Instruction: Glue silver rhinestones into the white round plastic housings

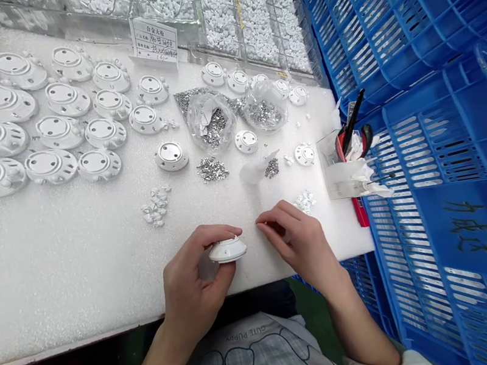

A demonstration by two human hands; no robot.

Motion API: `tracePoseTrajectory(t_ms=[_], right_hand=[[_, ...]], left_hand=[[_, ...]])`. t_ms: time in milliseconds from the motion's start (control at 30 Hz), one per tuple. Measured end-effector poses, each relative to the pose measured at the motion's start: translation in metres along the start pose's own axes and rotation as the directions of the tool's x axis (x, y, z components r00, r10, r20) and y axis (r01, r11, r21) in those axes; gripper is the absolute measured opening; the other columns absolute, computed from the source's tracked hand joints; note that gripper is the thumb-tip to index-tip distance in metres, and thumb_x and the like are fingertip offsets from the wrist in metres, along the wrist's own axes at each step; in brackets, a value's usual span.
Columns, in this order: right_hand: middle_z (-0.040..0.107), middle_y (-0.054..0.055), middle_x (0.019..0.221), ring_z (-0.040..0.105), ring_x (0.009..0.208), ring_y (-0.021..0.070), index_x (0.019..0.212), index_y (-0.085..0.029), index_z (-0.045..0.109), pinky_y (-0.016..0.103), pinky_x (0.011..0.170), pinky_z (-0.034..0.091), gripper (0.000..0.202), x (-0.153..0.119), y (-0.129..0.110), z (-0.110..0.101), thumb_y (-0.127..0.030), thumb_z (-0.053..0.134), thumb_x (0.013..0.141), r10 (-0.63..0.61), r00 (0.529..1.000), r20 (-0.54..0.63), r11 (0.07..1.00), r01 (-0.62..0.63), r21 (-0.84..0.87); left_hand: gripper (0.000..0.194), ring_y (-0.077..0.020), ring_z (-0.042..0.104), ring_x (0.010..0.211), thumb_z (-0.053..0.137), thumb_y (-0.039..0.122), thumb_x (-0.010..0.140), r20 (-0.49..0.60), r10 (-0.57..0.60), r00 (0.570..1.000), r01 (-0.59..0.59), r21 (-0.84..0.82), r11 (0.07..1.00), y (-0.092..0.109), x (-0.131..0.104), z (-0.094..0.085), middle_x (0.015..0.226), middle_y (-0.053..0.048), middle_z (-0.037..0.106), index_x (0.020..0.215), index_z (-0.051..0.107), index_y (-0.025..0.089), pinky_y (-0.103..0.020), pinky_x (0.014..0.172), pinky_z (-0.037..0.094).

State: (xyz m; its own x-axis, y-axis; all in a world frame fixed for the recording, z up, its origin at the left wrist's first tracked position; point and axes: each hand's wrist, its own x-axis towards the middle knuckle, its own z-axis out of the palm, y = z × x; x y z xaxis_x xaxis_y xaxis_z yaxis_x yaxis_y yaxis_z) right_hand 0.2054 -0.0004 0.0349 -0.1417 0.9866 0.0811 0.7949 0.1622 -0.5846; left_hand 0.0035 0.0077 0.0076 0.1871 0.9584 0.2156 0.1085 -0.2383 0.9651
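Near the table's front edge, my left hand [195, 273] grips a white round plastic part [228, 250] between thumb and fingers, tilted on its side. To its right, my right hand [297, 242] is closed in a pinch, thumb against forefinger; whatever it may hold is too small to make out. Beyond the hands lie a pile of small silvery metal pieces [212, 169] and a smaller dark metal pile [271, 168]. A translucent white bottle [253, 173] with a pointed nozzle is beside that smaller pile. Small white plastic pieces [156, 207] lie left, with another heap [305, 201] by my right hand.
Rows of white round parts [46, 135] cover the left back of the foam-topped table [74, 252]. Two plastic bags [212, 122] hold metal pieces. A clear holder [336, 183] with red-handled pliers [368, 139] stands right, beside blue crates [428, 178]. Clear bins [224, 19] line the back.
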Motion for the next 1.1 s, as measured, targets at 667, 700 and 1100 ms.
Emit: tracePoseTrajectory(t_ms=[667,700,1100], right_hand=[[0.065,0.002,0.083,0.062,0.066,0.0130,0.093,-0.019,0.067,0.025,0.062,0.050,0.013,-0.003,-0.007,0.012,-0.014,0.059,0.100,0.017,0.999,-0.028,0.985,-0.021,-0.172],[0.064,0.001,0.082,0.062,0.065,0.0126,0.092,-0.019,0.066,0.025,0.061,0.049,0.014,-0.002,-0.005,0.011,-0.013,0.058,0.100,-0.001,1.000,-0.026,0.984,-0.003,-0.176],[0.065,0.002,0.083,0.060,0.068,0.0142,0.097,-0.018,0.068,0.027,0.058,0.043,0.024,0.018,-0.001,0.002,-0.011,0.047,0.106,-0.364,0.920,0.143,0.899,0.387,-0.205]], left_hand=[[0.024,-0.0123,0.076,0.096,0.062,0.006,0.095,0.009,0.020,1.000,-0.020,0.016,1.000,0.000,-0.001,0.000,0.104,0.002,0.079,0.108,0.067,0.025,-0.020,0.089,0.059],[0.024,-0.0121,0.076,0.096,0.062,0.006,0.096,0.009,0.019,1.000,-0.020,0.014,1.000,0.000,-0.001,0.000,0.104,0.002,0.079,0.108,0.067,0.025,-0.020,0.089,0.059],[0.027,-0.0121,0.076,0.094,0.061,0.004,0.096,0.008,0.008,1.000,-0.007,-0.012,1.000,-0.001,-0.003,0.000,0.106,0.002,0.078,0.111,0.067,0.026,-0.022,0.088,0.060]])
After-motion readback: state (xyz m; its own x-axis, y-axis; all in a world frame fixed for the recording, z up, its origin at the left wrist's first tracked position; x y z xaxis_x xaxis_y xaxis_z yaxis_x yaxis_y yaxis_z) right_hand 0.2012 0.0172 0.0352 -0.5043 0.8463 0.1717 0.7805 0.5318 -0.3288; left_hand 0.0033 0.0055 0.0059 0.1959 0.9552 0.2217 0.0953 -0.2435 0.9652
